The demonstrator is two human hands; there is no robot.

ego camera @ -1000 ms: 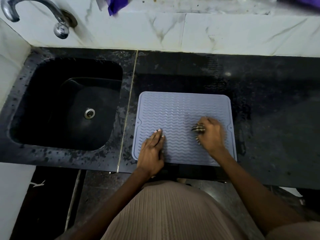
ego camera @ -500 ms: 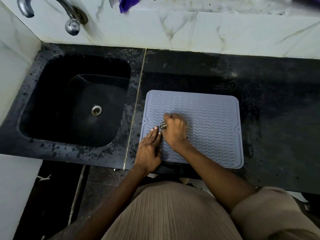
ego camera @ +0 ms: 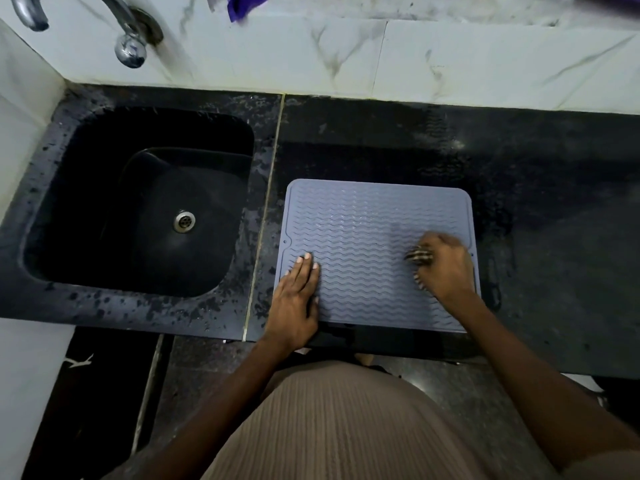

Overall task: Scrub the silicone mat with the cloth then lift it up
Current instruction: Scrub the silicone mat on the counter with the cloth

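The right hand point(ego camera: 445, 268) is gripping the striped cloth point(ego camera: 419, 256) on the silicone mat point(ego camera: 367, 230); the left hand point(ego camera: 298, 296) is pressing flat, fingers straight.

The black, speckled surface point(ego camera: 398, 133) has a sink point(ego camera: 138, 202) sunk into its left part. A grey mat point(ego camera: 363, 220) lies flat on it just right of the sink, near the front edge.
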